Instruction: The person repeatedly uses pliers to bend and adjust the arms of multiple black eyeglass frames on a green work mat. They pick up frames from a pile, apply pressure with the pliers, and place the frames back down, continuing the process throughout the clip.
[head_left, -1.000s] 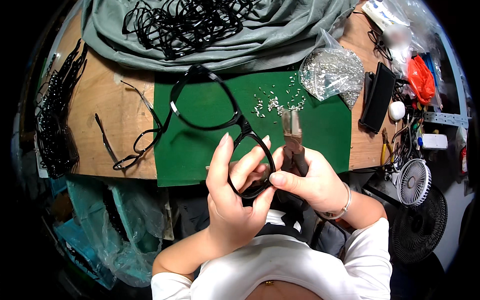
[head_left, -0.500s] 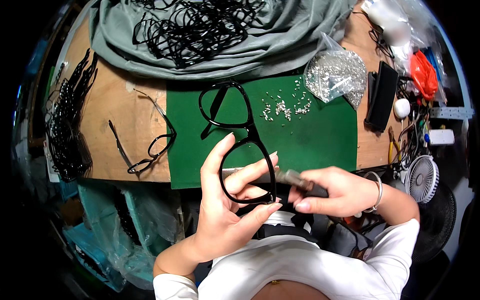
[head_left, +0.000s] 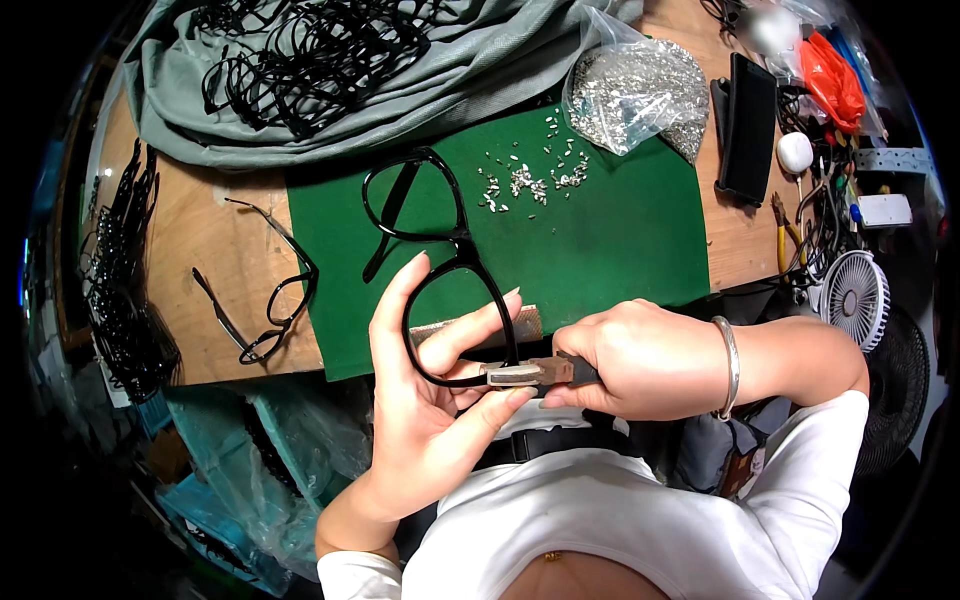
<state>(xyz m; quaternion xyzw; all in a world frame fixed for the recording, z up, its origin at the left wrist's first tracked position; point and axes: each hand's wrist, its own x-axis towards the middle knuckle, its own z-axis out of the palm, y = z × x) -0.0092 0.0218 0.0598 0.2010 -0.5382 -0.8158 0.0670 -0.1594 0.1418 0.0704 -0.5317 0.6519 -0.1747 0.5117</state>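
My left hand [head_left: 425, 415] grips a black eyeglass frame [head_left: 462, 245] by its nearer rim, fingers behind and thumb below. The frame stands on end over the green mat [head_left: 600, 240], one temple arm folded behind the far rim. In my right hand [head_left: 625, 360] are pliers [head_left: 535, 374] with a metal head and dark handles. Their head lies against the near corner of the frame, beside my left thumb; I cannot tell whether the jaws are closed on it. Small silvery pieces [head_left: 527, 182] lie scattered on the mat.
A clear bag of silvery pieces [head_left: 635, 95] lies on the mat's far side. Black frames [head_left: 310, 60] are heaped on grey cloth [head_left: 200, 140]. Another pair of glasses [head_left: 265, 335] and a black bundle [head_left: 125, 280] lie left. At right are a black case [head_left: 747, 130], yellow-handled pliers [head_left: 785, 235] and a fan [head_left: 853, 300].
My right hand has brought the pliers left onto the frame's near corner. The whole view has shifted, so the table's things appear further left and slightly turned.
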